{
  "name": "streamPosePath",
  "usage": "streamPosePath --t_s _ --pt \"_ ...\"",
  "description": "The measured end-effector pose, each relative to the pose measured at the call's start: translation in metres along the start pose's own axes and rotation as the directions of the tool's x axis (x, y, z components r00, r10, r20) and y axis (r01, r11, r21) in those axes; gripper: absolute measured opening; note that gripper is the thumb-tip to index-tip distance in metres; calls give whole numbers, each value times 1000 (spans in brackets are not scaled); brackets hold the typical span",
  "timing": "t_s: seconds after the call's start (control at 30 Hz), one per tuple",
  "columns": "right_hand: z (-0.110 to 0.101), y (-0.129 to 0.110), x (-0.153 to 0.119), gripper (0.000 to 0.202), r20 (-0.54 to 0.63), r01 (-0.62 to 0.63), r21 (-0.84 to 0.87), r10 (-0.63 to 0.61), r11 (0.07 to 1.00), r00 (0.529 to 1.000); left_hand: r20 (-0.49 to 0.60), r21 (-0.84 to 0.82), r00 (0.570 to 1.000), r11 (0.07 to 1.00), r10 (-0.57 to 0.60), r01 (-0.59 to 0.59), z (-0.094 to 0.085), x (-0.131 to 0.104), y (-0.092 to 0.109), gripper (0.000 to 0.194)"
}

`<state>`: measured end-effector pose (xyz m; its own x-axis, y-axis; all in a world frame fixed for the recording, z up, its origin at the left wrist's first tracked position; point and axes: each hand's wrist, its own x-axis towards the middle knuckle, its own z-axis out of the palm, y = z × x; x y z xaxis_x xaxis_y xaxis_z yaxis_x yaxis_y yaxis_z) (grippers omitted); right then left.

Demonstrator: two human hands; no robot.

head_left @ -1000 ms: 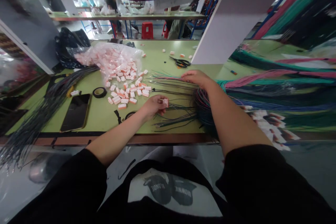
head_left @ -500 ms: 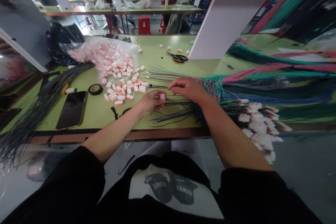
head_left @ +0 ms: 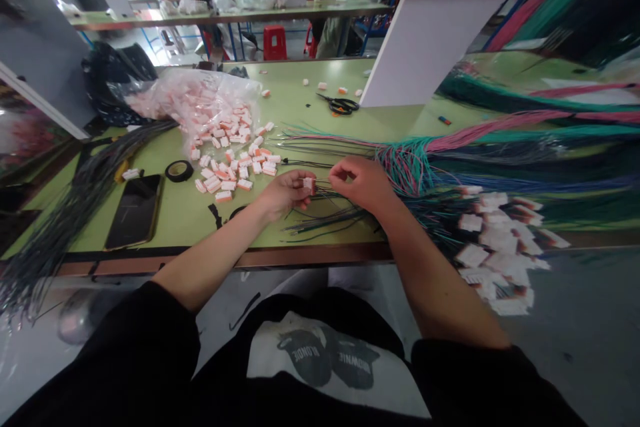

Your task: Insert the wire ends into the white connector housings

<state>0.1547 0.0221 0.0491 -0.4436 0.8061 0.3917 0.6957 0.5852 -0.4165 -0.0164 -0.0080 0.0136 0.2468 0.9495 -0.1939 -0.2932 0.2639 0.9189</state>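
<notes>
My left hand (head_left: 286, 193) is closed around a small white and orange connector housing (head_left: 309, 183) above the front of the green table. Just to its right, my right hand (head_left: 361, 181) is pinched, thumb against forefinger, on a thin dark wire (head_left: 323, 181) that runs to the housing; whether its tip is inside I cannot tell. Below both hands lie loose dark wires (head_left: 330, 215) with bare ends pointing left. A heap of white and orange connector housings (head_left: 235, 163) spreads left of my left hand, spilling from a clear plastic bag (head_left: 173, 97).
Black scissors (head_left: 339, 104) lie behind my hands. At left are a phone (head_left: 134, 210), black tape (head_left: 179, 171) and a dark wire bundle (head_left: 65, 227). Pink and green wires (head_left: 465, 133) stretch right. Several wired connectors (head_left: 500, 240) overhang the front edge. A pale post (head_left: 400, 47) rises behind.
My right hand has drawn its fingers into a tighter pinch and shifted slightly right and down. My left hand keeps the housing in nearly the same place. The view has tilted slightly.
</notes>
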Motion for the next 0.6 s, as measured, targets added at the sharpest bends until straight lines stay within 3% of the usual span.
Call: streamPosePath --t_s 0.23,0.6 --pt "5 -1 -2 10 -32 3 -70 -5 998 999 -21 -9 1000 1000 -11 11 0 0 1 29" --pt "11 -2 -5 13 -7 78 -10 -78 997 997 -43 -2 998 999 -43 43 5 -4 4 27"
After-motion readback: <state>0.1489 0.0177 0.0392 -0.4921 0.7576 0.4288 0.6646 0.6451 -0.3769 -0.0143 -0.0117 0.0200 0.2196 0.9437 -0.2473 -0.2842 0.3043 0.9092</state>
